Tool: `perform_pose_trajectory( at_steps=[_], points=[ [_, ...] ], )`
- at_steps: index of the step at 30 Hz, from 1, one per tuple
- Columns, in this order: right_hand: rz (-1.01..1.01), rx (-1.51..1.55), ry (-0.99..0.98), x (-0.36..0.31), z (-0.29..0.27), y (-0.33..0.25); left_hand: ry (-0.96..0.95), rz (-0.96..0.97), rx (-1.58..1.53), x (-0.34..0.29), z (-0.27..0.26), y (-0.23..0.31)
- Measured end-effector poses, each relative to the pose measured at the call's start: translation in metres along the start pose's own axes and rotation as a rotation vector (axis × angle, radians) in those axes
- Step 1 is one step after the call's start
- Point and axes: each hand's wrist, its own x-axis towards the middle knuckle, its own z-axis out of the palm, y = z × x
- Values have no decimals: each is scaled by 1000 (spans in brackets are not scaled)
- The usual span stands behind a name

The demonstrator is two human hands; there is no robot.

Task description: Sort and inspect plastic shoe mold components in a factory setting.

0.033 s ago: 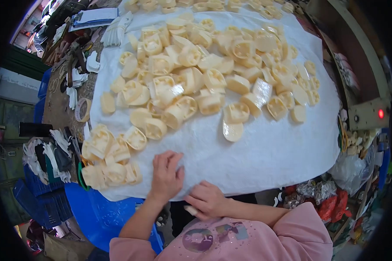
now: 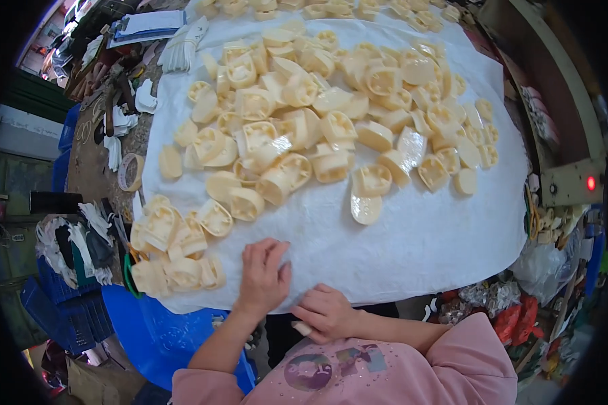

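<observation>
A wide heap of cream, rounded plastic-looking pieces (image 2: 297,128) with hollow, ribbed undersides and smooth faces lies on a white cloth (image 2: 412,250). My left hand (image 2: 263,278) rests on the cloth near its front edge, fingers stretched and slightly bent, holding nothing. A smaller group of the same pieces (image 2: 182,273) sits stacked to its left. At the front edge, my right hand (image 2: 324,312) has its fingers curled in. A small pale tip or bit shows at its lower side; whether that is a covering or a held thing I cannot make out.
A blue plastic bin (image 2: 162,331) stands below the front left edge. Left of the cloth are a tape roll (image 2: 130,171), white gloves (image 2: 183,46) and a clipboard (image 2: 147,25). A machine frame with a red light (image 2: 591,183) stands at the right, above clear bags (image 2: 547,260).
</observation>
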Motion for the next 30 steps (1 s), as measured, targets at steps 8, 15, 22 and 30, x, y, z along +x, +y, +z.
perform_pose_trajectory(
  at_steps=[8, 15, 22, 30],
  points=[
    [270, 54, -161, 9, -14, -7, -64, -26, -93, 0, -2, -3],
    [472, 42, -270, 24, -15, -25, -49, 1, -102, -1, -3, -3],
    [504, -180, -76, 70, -55, -21, 2, -36, -110, -4, -2, -11],
    [262, -827, -67, 186, -96, 48, 60, -104, -199, 9, -25, 0]
  ],
)
